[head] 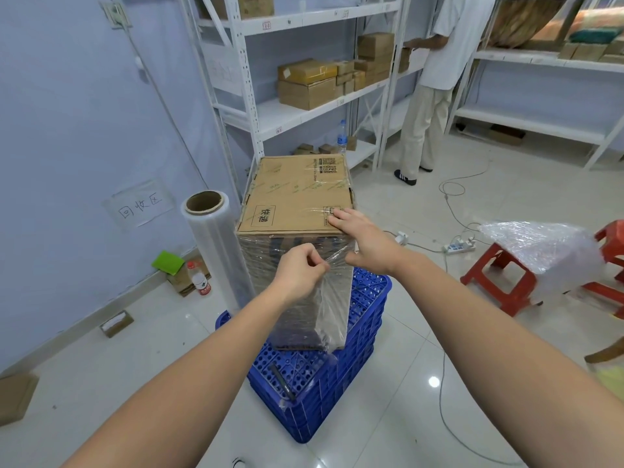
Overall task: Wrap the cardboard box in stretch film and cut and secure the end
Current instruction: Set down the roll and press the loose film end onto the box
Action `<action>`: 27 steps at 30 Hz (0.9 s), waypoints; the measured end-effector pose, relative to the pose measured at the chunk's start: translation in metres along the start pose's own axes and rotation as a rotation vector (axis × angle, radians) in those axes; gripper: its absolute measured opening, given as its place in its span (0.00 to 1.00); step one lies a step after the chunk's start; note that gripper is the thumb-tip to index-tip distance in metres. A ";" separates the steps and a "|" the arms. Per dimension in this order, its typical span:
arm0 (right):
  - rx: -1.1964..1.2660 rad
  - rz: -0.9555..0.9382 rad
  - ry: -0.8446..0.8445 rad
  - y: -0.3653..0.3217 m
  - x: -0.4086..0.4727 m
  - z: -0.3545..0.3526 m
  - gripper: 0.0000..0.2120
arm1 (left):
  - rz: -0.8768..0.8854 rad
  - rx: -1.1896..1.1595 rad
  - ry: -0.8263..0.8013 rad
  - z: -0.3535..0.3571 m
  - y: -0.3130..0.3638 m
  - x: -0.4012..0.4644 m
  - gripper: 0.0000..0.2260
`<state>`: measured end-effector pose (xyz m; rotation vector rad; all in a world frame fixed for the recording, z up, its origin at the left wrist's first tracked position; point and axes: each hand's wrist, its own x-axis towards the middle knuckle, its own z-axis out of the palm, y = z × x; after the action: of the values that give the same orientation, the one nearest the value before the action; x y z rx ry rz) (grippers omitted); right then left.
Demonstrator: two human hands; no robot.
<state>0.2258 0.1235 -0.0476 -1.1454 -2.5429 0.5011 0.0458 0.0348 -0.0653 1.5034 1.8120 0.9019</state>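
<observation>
Two bare hands work at the near top edge of the tall brown cardboard box [297,197]. The left hand [299,273] pinches a loose end of clear stretch film [329,298] between thumb and fingers, while the right hand [363,236] lies flat with straight fingers on the box's top corner. The box stands on a blue perforated plastic crate [337,383]. Just beside it on the left stands an upright roll of clear film [216,244]. A red plastic stool [499,282] is well apart on the right.
</observation>
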 end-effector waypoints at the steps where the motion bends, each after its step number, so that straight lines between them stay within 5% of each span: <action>1: -0.002 -0.005 0.000 0.001 0.000 0.000 0.42 | -0.010 0.000 0.008 0.000 0.000 0.000 0.09; 8: 0.005 -0.029 0.011 0.003 0.001 0.002 0.42 | 0.059 0.149 0.018 -0.008 0.009 0.001 0.12; 24: -0.006 -0.055 0.053 0.002 0.001 0.005 0.42 | 0.039 -0.012 -0.064 0.005 0.007 -0.004 0.04; 27: -0.001 -0.062 0.061 0.001 0.001 0.006 0.42 | -0.004 -0.041 -0.025 0.011 0.008 -0.007 0.13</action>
<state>0.2234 0.1240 -0.0536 -1.0623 -2.5176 0.4424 0.0604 0.0307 -0.0650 1.4793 1.7674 0.9085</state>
